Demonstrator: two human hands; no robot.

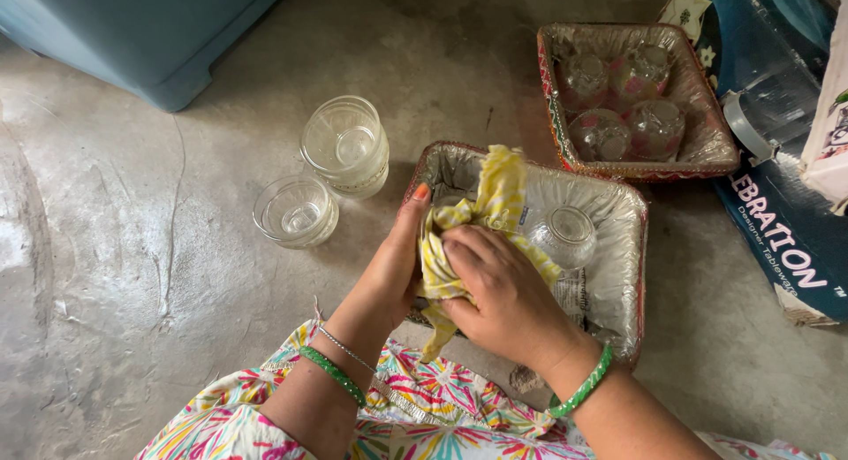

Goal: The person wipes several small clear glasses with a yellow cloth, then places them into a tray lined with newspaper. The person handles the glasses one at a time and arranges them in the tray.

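Note:
Both my hands hold a yellow-and-white checked cloth (490, 204) bunched over something hidden inside it. My left hand (393, 261) cups the bundle from the left, and my right hand (503, 292) presses the cloth from the right. They work above a foil-lined tray (618, 274) that holds one clear glass bowl (565, 235), upside down. What the cloth wraps cannot be seen.
A stack of clear glass bowls (346, 149) and a single bowl (296, 212) stand on the concrete floor to the left. A second foil-lined tray (707, 133) at the back right holds several glass bowls. A blue box (777, 221) lies right; a blue container (150, 36) back left.

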